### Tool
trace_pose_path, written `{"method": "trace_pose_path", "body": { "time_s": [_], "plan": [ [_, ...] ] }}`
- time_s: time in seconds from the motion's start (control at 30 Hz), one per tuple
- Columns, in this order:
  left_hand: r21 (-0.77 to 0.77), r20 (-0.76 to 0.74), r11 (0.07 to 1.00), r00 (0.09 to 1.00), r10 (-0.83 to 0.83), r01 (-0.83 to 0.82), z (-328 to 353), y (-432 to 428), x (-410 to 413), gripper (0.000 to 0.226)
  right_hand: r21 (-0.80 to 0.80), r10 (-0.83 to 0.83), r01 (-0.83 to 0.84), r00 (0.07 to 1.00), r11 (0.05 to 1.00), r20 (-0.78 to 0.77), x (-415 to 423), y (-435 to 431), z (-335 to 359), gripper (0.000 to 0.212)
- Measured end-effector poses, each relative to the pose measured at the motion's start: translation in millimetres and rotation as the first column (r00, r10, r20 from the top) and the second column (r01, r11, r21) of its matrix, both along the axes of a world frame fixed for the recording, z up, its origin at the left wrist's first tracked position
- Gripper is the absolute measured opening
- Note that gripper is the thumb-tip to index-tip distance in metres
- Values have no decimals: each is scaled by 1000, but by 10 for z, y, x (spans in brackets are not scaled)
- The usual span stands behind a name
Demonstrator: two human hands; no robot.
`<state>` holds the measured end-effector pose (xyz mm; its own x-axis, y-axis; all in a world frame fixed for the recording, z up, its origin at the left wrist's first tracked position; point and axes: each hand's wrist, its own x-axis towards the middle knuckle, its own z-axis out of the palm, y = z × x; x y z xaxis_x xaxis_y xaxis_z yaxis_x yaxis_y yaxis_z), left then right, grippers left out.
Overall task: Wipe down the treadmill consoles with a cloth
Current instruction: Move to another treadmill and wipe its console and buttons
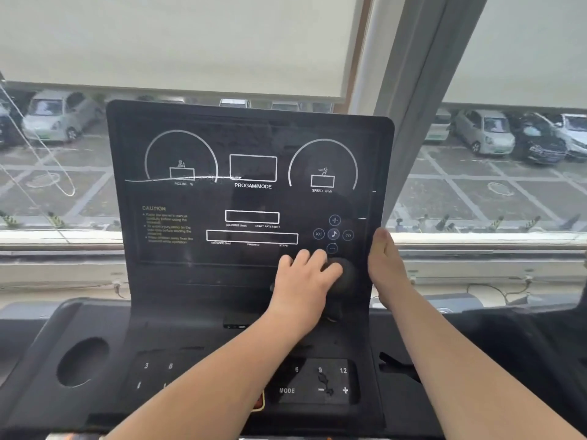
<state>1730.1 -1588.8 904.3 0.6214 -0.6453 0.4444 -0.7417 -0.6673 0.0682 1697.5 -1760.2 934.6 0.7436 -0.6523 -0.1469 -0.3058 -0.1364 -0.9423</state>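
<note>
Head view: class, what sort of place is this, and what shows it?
Most likely a gym, above street level: a treadmill console marked INCLINE and SPEED, with a cup holder, facing a window with a roller blind that overlooks parked cars.

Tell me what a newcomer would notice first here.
The black console stands upright mid-frame, white dials on its dark screen. At its lower right the left hand presses a dark cloth to it, while the right hand holds its right edge. Parked cars show outside, behind it.
</note>
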Motion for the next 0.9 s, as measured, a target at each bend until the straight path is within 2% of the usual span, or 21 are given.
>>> {"method": "trace_pose_path", "body": {
  "time_s": [0.1, 0.3, 0.4, 0.53, 0.77, 0.9],
  "plan": [
    [-4, -31, 998, 998, 63, -63, -65, 461, 154, 51, -50, 7, -6, 1000, 999, 13, 2, -26, -21, 57],
    [-56, 7, 960, 962, 275, -274, -186, 1536, 436, 53, -89, -21, 26, 998, 996, 52, 26, 10, -110, 53],
    [-67, -34, 931, 933, 358, -359, -186, 1608, 412, 56, -48, -32, 35, 998, 998, 53, 60, 25, -129, 57],
    [-98, -78, 896, 901, 427, -433, -176, 1266, 226, 54, -36, -32, 33, 999, 999, 34, 59, 39, -105, 58],
    [17, -97, 989, 984, 149, -148, -74, 269, -87, 52, -46, -18, 20, 999, 999, 48, 16, 32, -66, 58],
    [96, -119, 992, 989, 93, -81, 44, -81, -184, 56, -61, -13, 18, 997, 998, 75, -2, 37, -34, 51]
  ]
}}
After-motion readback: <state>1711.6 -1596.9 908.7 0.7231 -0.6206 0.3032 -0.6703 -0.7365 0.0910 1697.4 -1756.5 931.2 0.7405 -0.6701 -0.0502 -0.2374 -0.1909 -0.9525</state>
